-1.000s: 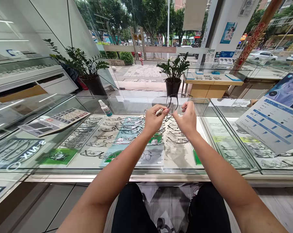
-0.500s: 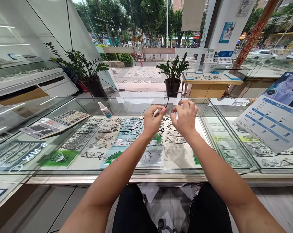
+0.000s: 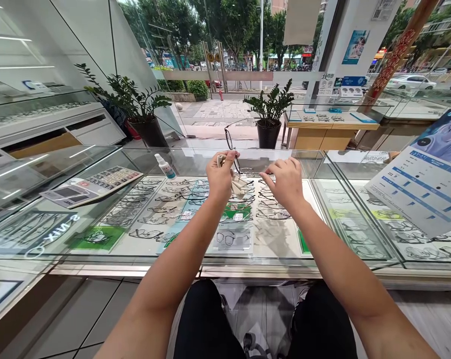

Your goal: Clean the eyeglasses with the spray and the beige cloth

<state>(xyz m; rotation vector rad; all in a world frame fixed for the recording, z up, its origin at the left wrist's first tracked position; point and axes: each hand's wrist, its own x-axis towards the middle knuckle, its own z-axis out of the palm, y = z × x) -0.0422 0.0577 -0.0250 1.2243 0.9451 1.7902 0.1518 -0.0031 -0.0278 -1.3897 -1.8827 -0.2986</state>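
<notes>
Above the glass counter, my left hand (image 3: 218, 179) is closed on a pair of dark-rimmed eyeglasses (image 3: 229, 139), tilted so that one lens stands above the fingers. A pale cleaning cloth (image 3: 239, 186) is bunched in the same hand and hangs below it. My right hand (image 3: 288, 183) hovers a little to the right, apart from the eyeglasses, its thumb away from bent fingers and nothing seen in it. Beneath both hands, rows of eyeglass frames (image 3: 272, 212) lie inside the glass display case (image 3: 274, 255).
A white spray bottle (image 3: 165, 167) stands on the glass to the left, near a calculator-like printed pad (image 3: 93, 187). At right leans a printed card (image 3: 420, 189). Two potted plants (image 3: 268, 133) stand beyond the counter. My knees (image 3: 206, 319) are close to its front edge.
My left hand has moved left and slightly up with the eyeglasses, which have turned. More of the cloth shows below it. The gap between my hands has grown; my right hand has barely shifted.
</notes>
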